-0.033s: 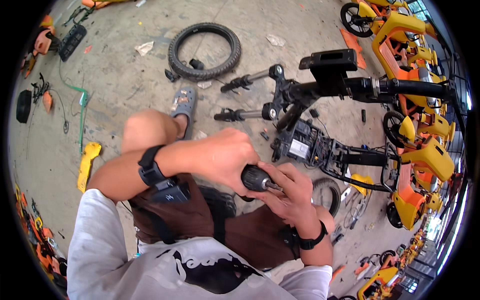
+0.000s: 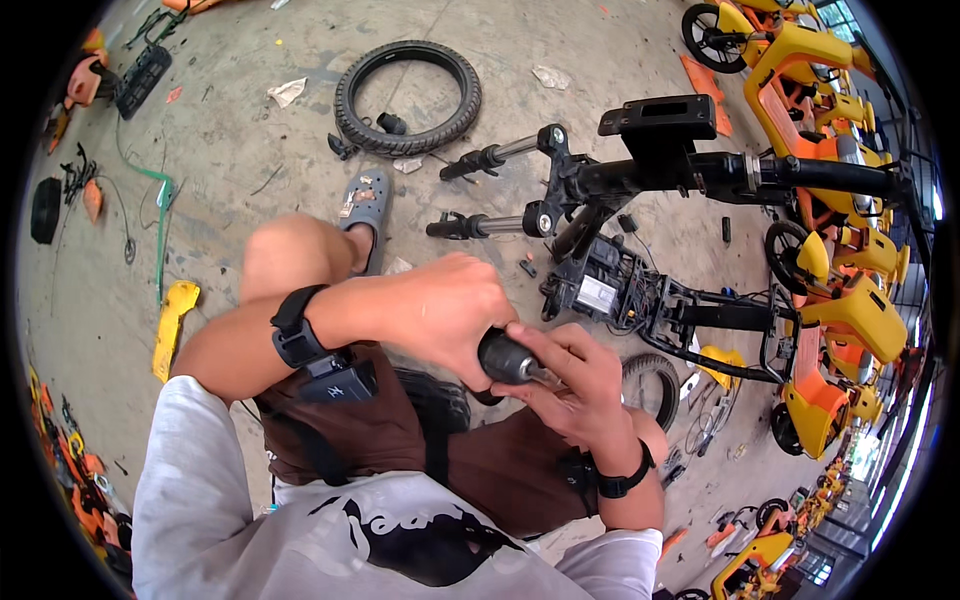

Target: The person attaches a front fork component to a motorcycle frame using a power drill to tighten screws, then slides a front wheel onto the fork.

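My left hand [image 2: 440, 310] is closed round a power drill, whose body is mostly hidden behind my fingers. The drill's black chuck [image 2: 505, 357] shows between my two hands, pointing right. A short metal bit [image 2: 543, 376] sticks out of the chuck. Thumb and fingers of my right hand [image 2: 575, 385] pinch round that bit, and its tip is hidden among them. Both hands are held above my lap, over the brown shorts [image 2: 510, 460].
A stripped black bike frame with its fork [image 2: 640, 180] lies ahead to the right. A loose tyre [image 2: 408, 142] rests on the concrete floor beyond my foot. On the left is a yellow panel [image 2: 174, 330]. Yellow bikes [image 2: 850, 310] line the right side.
My hands stay in nearly the same place, with the chuck a touch further left. Its ridges look smoother and more smeared now.
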The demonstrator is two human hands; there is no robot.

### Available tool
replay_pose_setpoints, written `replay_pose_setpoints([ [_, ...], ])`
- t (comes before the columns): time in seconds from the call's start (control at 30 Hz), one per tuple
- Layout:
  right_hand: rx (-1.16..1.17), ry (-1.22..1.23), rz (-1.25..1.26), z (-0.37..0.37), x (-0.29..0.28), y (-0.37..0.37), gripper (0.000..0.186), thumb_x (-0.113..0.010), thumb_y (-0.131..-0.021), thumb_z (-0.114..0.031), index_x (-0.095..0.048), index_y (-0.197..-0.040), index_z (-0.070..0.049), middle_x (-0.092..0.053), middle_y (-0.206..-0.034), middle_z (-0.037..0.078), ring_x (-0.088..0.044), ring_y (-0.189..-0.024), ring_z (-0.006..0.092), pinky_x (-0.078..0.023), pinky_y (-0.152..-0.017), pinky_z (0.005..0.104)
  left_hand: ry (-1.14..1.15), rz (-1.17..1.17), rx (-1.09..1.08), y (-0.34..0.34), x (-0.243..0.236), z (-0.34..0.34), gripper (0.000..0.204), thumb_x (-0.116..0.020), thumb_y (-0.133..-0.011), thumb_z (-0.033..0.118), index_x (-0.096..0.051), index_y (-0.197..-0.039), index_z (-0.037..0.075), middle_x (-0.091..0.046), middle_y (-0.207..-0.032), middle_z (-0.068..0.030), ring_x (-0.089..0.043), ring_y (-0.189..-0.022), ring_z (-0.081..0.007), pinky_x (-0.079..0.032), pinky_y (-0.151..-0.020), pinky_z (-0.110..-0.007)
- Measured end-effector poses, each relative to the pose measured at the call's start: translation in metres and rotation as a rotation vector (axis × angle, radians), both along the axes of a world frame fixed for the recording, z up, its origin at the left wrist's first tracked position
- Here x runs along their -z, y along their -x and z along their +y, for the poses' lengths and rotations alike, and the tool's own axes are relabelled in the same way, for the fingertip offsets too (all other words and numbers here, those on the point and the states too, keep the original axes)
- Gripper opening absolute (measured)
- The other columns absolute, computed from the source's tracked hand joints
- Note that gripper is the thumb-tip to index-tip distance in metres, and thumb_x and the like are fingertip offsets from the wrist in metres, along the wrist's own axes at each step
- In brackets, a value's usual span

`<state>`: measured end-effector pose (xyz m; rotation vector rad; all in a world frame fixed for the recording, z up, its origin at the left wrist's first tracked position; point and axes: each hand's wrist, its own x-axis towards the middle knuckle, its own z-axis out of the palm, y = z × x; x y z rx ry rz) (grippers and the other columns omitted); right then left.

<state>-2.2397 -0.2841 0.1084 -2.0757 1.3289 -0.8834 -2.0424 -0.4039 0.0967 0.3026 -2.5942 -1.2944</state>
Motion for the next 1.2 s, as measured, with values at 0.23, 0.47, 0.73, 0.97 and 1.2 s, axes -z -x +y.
replay_pose_setpoints([
  [0.23,0.025,-0.161,-0.105,-0.004,-0.006,-0.004,0.065,-0.089,-0.062,-0.017,-0.067,-0.123,-0.011,-0.063,-0.098,0.007,-0.056,-0.061,0.0144,-0.047,-0.056,0.0285,-0.026,-0.051,-0.047,-0.003,0.005,0.005,0.036,-0.084,-0.056,0.026,-0.072,-0.081,0.003,-0.064,-0.065,-0.0145,-0.062,-0.060,-0.0337,-0.047,-0.053,-0.039],
  [0.47,0.231,-0.084,-0.147,-0.004,0.005,-0.004,0.053,-0.090,-0.063,-0.021,-0.071,-0.108,-0.003,-0.067,-0.098,0.010,-0.068,-0.076,0.0217,-0.054,-0.063,0.0312,-0.005,-0.049,-0.269,0.002,0.003,0.011,0.045,-0.087,-0.056,0.027,-0.073,-0.089,0.000,-0.068,-0.075,-0.0165,-0.065,-0.064,-0.0339,-0.052,-0.060,-0.038],
  [0.73,0.057,0.038,-0.064,-0.006,0.010,0.005,0.055,-0.085,-0.068,-0.021,-0.068,-0.118,-0.006,-0.065,-0.099,0.009,-0.064,-0.067,0.0197,-0.049,-0.054,0.0300,-0.002,0.035,-0.203,0.000,0.001,0.008,0.038,-0.088,-0.061,0.023,-0.070,-0.082,-0.003,-0.065,-0.067,-0.0167,-0.064,-0.058,-0.0319,-0.053,-0.062,-0.033],
  [0.97,0.225,0.017,0.069,-0.011,0.007,0.000,0.047,-0.084,-0.067,-0.043,-0.064,-0.089,-0.006,-0.062,-0.080,0.006,-0.061,-0.061,0.0226,-0.046,-0.049,0.0327,-0.009,0.037,-0.323,0.006,-0.002,0.017,0.039,-0.087,-0.054,0.016,-0.070,-0.084,-0.002,-0.065,-0.067,-0.0155,-0.064,-0.058,-0.0307,-0.050,-0.056,-0.034],
  [1.2,0.216,0.015,0.130,-0.009,0.020,-0.009,0.048,-0.075,-0.078,-0.049,-0.062,-0.076,-0.003,-0.059,-0.060,0.009,-0.059,-0.049,0.0287,-0.044,-0.046,0.0378,0.163,0.048,-0.326,0.011,0.007,0.017,0.035,-0.083,-0.055,0.013,-0.070,-0.084,0.000,-0.065,-0.068,-0.0147,-0.065,-0.059,-0.0305,-0.050,-0.055,-0.034],
])
